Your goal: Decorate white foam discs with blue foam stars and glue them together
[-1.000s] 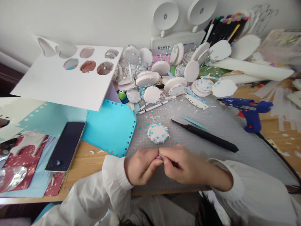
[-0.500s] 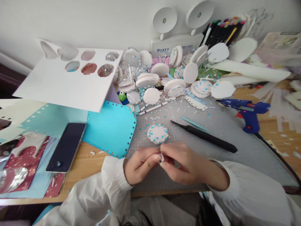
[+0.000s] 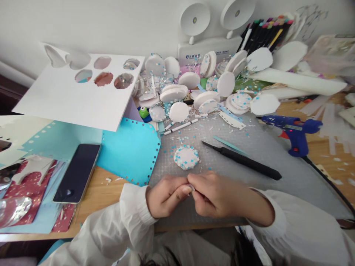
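Note:
My left hand (image 3: 166, 195) and my right hand (image 3: 219, 194) meet fingertip to fingertip over the near edge of the grey cutting mat (image 3: 249, 170). Both are closed in a pinch on one tiny pale piece, too small to name. Just beyond the fingers a white foam disc (image 3: 186, 157) dotted with small blue bits lies flat on the mat. A black craft knife (image 3: 244, 160) lies to its right, pointing left.
A blue glue gun (image 3: 291, 129) stands at the right with its cord trailing toward me. Several white foam discs (image 3: 191, 88) are heaped at the back. A phone (image 3: 77, 171), turquoise punched paper (image 3: 130, 147) and a white board with cut-out holes (image 3: 77, 92) fill the left.
My hands have stayed together at the mat's near edge, with the fingers shifting slightly around the tiny piece. Nothing else on the table has moved.

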A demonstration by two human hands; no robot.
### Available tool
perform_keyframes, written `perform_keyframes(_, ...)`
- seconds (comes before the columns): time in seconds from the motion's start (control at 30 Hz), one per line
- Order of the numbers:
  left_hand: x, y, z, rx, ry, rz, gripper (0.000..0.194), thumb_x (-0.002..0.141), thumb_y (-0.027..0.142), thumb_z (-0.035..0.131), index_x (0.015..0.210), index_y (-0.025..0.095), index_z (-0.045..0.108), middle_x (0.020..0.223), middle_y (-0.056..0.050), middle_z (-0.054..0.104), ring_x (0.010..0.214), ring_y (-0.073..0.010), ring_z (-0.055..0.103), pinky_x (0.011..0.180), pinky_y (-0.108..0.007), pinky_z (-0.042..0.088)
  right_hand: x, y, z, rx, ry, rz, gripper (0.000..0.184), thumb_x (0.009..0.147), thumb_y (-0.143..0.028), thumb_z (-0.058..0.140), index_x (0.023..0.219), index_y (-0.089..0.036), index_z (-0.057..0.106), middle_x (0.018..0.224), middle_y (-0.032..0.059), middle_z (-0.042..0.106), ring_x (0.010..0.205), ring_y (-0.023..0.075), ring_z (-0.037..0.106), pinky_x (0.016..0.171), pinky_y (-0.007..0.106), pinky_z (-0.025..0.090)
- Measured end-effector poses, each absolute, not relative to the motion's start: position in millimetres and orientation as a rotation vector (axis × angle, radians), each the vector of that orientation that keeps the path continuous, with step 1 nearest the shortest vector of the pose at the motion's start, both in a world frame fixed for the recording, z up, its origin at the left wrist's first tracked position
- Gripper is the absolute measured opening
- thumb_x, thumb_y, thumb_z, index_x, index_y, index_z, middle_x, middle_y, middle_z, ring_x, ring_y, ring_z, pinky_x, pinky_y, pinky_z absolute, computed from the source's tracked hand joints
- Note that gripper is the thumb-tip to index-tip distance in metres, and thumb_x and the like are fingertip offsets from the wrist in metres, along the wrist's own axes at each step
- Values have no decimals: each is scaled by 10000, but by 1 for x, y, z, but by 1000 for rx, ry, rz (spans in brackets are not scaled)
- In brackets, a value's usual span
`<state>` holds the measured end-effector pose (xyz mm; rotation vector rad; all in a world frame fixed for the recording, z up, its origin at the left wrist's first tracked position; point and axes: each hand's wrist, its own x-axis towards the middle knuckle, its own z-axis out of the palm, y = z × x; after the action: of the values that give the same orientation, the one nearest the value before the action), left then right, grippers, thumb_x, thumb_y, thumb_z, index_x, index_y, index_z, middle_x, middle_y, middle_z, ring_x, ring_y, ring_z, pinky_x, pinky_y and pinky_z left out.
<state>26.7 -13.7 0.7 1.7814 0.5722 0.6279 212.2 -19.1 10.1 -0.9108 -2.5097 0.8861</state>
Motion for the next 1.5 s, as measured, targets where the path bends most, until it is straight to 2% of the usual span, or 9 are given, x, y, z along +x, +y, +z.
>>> perform_keyframes(0.33,27,-12,-7,1874,590,597,376,980,386,271,680,187,380,571,39,386,492,-93,364,480,-217,292,209,-20,0,-946,-2528,725,86,732,-134,373,706,-216,367,539,-20,491,461,111,390,486,267,225)
perform_keyframes(0.53,25,-13,-5,1895,564,587,353,979,345,277,691,184,404,572,27,431,498,-98,408,487,-208,323,212,-20,6,-957,-2421,1014,125,761,-135,386,681,-216,333,530,-57,391,470,89,339,481,250,207)
perform_keyframes(0.63,25,-12,-1,1896,600,605,350,977,317,283,693,179,435,583,10,486,525,-100,459,511,-198,357,213,-16,10,-925,-2344,1111,150,813,-139,383,690,-213,336,566,-56,393,500,87,353,493,245,228)
perform_keyframes(0.83,21,-3,8,2122,739,824,240,923,245,433,694,177,456,560,21,466,504,-96,416,488,-211,322,215,-12,16,-893,-2051,1322,183,907,-194,359,725,-212,366,617,-46,415,551,91,385,520,223,316)
perform_keyframes(1.0,14,5,14,2503,654,799,237,921,255,464,701,171,494,573,12,496,483,-106,403,470,-256,270,211,-16,12,-953,-2185,1054,174,873,-261,486,740,-205,388,654,-37,454,576,95,403,540,236,314)
perform_keyframes(1.27,14,4,22,2890,660,656,314,962,199,376,715,149,562,625,-22,549,545,-148,454,505,-295,327,208,-16,2,-924,-2389,837,155,889,-168,321,752,-204,385,671,11,498,589,134,435,558,279,314)
perform_keyframes(1.5,14,2,16,2888,645,626,401,984,198,306,667,155,548,600,-17,528,519,-145,439,480,-298,320,205,-19,-4,-1020,-2555,721,123,820,-143,334,766,-188,435,648,31,537,556,149,465,523,287,276)
